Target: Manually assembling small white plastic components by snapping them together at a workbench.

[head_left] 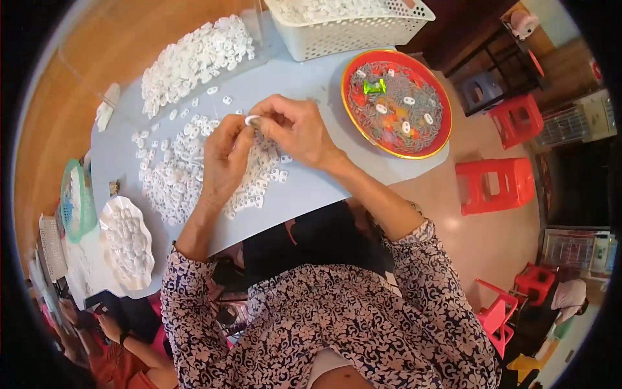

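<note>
Both my hands meet over the table, close to its middle. A small white plastic piece [251, 120] is pinched between the fingertips of my left hand [223, 155] and my right hand [297, 129]; the fingers cover part of it. Under and around my hands spreads a loose heap of small white oval pieces [170, 185] with dark-looking holes. To the right of my right hand stands a red bowl [360, 124] with a gold rim. It holds many thin grey parts [405, 84], several white pieces and a green wrapped packet [374, 86].
At the back are a clear bin of white pieces [197, 61] and a perforated white basket [350, 47]. On the left sit a scalloped white plate [148, 259] and a green basket [92, 217]. Another person's arm [139, 350] shows lower left. Red stools [495, 185] stand right.
</note>
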`<control>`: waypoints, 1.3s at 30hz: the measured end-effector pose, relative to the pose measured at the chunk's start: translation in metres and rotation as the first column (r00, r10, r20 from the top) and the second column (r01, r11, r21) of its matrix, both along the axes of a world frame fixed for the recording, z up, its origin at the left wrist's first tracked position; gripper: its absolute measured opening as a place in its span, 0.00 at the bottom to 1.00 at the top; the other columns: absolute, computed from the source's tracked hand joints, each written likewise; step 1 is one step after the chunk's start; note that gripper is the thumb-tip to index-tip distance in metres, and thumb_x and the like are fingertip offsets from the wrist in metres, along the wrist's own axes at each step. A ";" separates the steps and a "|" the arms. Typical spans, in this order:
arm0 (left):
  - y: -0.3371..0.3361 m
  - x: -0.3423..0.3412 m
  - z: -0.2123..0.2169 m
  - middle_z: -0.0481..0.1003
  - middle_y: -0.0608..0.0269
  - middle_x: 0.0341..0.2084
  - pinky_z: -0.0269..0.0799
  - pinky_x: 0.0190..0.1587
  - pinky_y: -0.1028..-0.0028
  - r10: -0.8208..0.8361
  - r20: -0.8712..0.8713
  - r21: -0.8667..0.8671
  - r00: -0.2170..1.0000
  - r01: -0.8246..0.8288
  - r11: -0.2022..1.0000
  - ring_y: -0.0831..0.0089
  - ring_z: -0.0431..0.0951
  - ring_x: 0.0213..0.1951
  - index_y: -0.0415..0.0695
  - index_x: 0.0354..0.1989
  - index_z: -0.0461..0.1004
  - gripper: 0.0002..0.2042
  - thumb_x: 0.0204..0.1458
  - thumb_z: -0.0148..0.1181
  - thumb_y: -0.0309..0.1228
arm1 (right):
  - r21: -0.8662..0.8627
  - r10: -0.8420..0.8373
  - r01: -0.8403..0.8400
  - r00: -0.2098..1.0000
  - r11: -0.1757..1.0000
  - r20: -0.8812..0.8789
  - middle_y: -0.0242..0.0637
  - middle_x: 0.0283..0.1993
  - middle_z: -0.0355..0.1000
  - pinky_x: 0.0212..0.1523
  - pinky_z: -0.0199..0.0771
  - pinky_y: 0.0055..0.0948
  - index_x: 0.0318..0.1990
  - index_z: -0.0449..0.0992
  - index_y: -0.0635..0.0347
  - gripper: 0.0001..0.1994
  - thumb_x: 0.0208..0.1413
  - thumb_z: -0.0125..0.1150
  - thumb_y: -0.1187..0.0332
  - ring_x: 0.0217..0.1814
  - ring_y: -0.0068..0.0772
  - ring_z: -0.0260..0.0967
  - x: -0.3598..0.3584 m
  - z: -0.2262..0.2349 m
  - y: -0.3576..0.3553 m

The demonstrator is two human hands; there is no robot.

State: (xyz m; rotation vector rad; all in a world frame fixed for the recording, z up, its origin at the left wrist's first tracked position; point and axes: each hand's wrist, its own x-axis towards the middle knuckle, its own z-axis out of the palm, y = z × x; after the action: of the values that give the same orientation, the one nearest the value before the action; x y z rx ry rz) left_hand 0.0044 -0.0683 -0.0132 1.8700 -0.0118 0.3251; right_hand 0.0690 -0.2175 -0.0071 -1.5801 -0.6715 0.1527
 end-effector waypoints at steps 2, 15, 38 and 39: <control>-0.002 0.001 0.000 0.66 0.69 0.19 0.61 0.27 0.80 0.001 0.052 0.034 0.999 -0.003 0.999 0.83 0.63 0.25 0.38 0.31 0.68 0.02 0.54 0.52 0.23 | -0.037 -0.017 0.019 0.999 0.999 0.050 0.25 0.25 0.71 0.26 0.66 0.16 0.36 0.76 0.66 0.04 0.53 0.58 0.76 0.25 0.11 0.63 -0.001 0.002 -0.002; -0.005 -0.001 0.000 0.69 0.59 0.21 0.66 0.28 0.76 -0.060 0.207 0.096 0.977 0.041 0.995 0.76 0.69 0.25 0.36 0.30 0.67 0.02 0.49 0.53 0.19 | -0.003 -0.344 0.447 0.692 0.894 0.634 0.36 0.25 0.74 0.28 0.70 0.26 0.32 0.77 0.63 0.05 0.51 0.59 0.71 0.26 0.26 0.71 0.121 0.089 -0.049; -0.006 -0.003 -0.001 0.69 0.52 0.23 0.67 0.28 0.70 -0.113 0.186 0.168 0.976 0.082 0.982 0.62 0.72 0.24 0.37 0.31 0.67 0.04 0.47 0.53 0.18 | -0.372 -0.281 0.385 0.910 0.845 0.304 0.61 0.35 0.72 0.48 0.67 0.45 0.38 0.67 0.77 0.17 0.47 0.55 0.68 0.41 0.59 0.70 0.118 -0.008 0.059; -0.006 -0.003 0.001 0.69 0.52 0.23 0.67 0.28 0.70 -0.114 0.175 0.184 0.978 0.081 0.979 0.62 0.72 0.24 0.36 0.32 0.67 0.04 0.47 0.53 0.18 | -0.389 -0.273 0.367 0.921 0.845 0.277 0.62 0.37 0.71 0.50 0.65 0.46 0.39 0.67 0.77 0.17 0.48 0.55 0.68 0.43 0.60 0.69 0.116 -0.006 0.061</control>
State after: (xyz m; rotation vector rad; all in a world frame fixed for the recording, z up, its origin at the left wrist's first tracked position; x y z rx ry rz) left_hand 0.0014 -0.0745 -0.0122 2.0004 -0.2661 0.4399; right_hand 0.1847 -0.1569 -0.0130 -2.1433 -0.5444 -0.1314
